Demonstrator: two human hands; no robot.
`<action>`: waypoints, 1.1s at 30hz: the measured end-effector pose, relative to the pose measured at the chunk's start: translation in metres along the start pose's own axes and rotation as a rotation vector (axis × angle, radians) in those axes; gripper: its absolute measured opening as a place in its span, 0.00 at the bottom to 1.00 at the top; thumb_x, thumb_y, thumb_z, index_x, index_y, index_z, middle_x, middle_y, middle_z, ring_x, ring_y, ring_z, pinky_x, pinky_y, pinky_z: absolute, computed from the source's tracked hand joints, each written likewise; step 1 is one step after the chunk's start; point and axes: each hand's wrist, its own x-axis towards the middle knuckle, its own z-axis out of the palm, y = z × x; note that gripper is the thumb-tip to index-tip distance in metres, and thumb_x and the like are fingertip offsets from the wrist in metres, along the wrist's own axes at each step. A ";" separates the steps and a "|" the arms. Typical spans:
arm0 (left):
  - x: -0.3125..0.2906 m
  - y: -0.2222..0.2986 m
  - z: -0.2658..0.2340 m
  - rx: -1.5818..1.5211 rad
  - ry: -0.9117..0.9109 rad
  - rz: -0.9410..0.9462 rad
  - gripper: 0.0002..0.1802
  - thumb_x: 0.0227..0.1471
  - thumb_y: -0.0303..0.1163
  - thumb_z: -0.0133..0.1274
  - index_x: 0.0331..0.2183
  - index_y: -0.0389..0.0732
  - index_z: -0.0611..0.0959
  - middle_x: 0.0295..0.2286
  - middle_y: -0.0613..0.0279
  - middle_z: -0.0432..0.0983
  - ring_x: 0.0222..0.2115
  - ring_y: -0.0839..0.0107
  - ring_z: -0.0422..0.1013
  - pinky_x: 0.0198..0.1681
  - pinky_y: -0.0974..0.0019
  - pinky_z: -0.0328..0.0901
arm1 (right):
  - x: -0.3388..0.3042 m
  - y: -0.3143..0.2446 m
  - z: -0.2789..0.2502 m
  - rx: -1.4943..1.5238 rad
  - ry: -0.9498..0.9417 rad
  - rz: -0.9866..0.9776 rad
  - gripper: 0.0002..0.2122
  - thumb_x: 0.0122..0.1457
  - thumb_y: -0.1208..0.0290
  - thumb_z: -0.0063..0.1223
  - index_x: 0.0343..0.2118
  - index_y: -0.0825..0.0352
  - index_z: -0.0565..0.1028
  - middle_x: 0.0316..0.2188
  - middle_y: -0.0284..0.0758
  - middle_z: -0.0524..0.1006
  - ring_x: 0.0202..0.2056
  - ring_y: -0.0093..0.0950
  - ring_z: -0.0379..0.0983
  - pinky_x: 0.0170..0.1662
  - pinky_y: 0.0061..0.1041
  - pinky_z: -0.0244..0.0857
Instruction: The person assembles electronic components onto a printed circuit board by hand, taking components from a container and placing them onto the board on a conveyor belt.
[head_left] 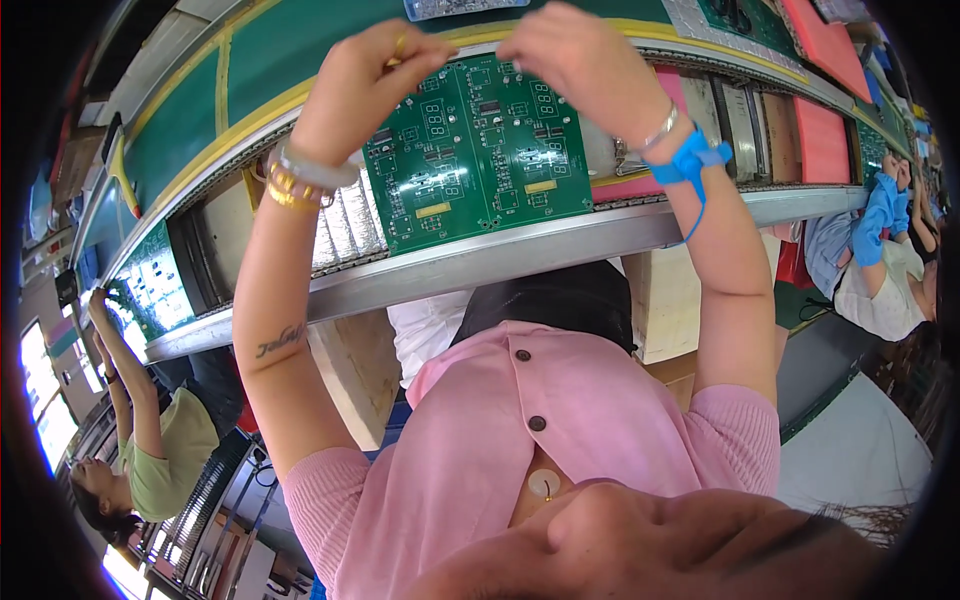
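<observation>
1. Left hand [370, 90]: fingers narrow, thumb and forefinger nearly meeting at the far edge of the green circuit board [483, 165].
2. Right hand [585, 75]: fingers curled narrow, near the left fingers; I cannot tell whether either hand pinches a small part.
3. The board lies under and bodyward of both hands' fingers.
4. Blue tray [465, 12]: just beyond the fingers.

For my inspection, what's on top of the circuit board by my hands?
Digit displays and yellow parts show. Left hand and right hand hide whatever's at its upper corners.
</observation>
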 end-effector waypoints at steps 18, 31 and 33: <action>-0.067 -0.010 0.004 -0.040 0.008 -0.288 0.07 0.47 0.22 0.58 0.33 0.35 0.84 0.29 0.62 0.79 0.31 0.75 0.75 0.36 0.74 0.69 | 0.082 0.050 0.047 -0.263 -0.011 0.193 0.07 0.50 0.71 0.49 0.22 0.64 0.78 0.24 0.38 0.77 0.33 0.35 0.73 0.39 0.34 0.65; -0.061 -0.014 0.016 0.284 0.042 -0.039 0.07 0.42 0.28 0.60 0.27 0.37 0.82 0.30 0.59 0.71 0.28 0.62 0.71 0.31 0.63 0.66 | 0.029 -0.015 -0.002 0.112 0.237 0.169 0.04 0.52 0.72 0.52 0.28 0.66 0.73 0.28 0.40 0.75 0.32 0.39 0.71 0.36 0.36 0.65; -0.060 -0.013 0.016 0.306 0.045 -0.021 0.06 0.42 0.27 0.60 0.27 0.37 0.82 0.30 0.59 0.71 0.29 0.61 0.71 0.32 0.63 0.66 | 0.023 -0.020 -0.006 0.191 0.220 0.295 0.04 0.52 0.71 0.53 0.29 0.65 0.74 0.27 0.39 0.75 0.32 0.39 0.71 0.36 0.35 0.65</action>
